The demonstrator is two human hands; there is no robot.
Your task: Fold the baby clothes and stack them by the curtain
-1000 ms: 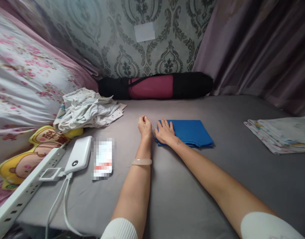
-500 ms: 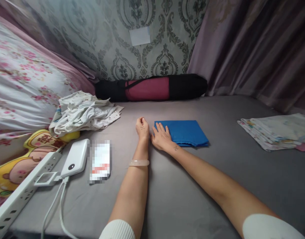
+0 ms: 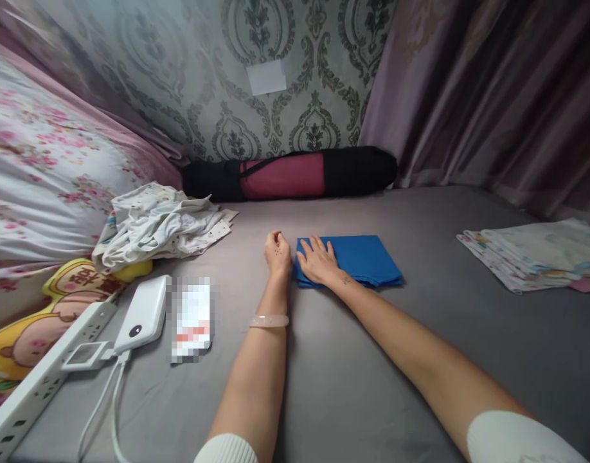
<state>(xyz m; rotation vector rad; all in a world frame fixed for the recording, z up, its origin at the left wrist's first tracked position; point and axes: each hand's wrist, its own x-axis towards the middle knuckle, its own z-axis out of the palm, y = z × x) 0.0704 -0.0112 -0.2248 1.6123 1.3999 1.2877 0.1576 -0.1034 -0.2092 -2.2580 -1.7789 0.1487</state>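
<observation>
A folded blue cloth (image 3: 365, 254) lies flat on the grey sheet, roughly rectangular, with layered edges along its front. My right hand (image 3: 319, 260) presses palm down on its left part, fingers stretched and a little spread. Just left of the cloth, my left hand (image 3: 277, 253) rests on the sheet with its fingers curled in and nothing visible in them. A narrow gap separates it from the cloth. A pale bangle (image 3: 268, 321) circles my left forearm.
Folded patterned cloths (image 3: 536, 254) are stacked at right; a crumpled pile of light clothes (image 3: 162, 222) lies at left. Nearer are a white power bank (image 3: 143, 312), power strip (image 3: 44, 386), cables and a blurred packet (image 3: 193, 318). A black-and-maroon long bag (image 3: 283, 175) lies along the wall.
My right hand has slid slightly right, further onto the blue cloth, whose front left corner now shows. My left hand stays curled beside it. The view has shifted slightly.
</observation>
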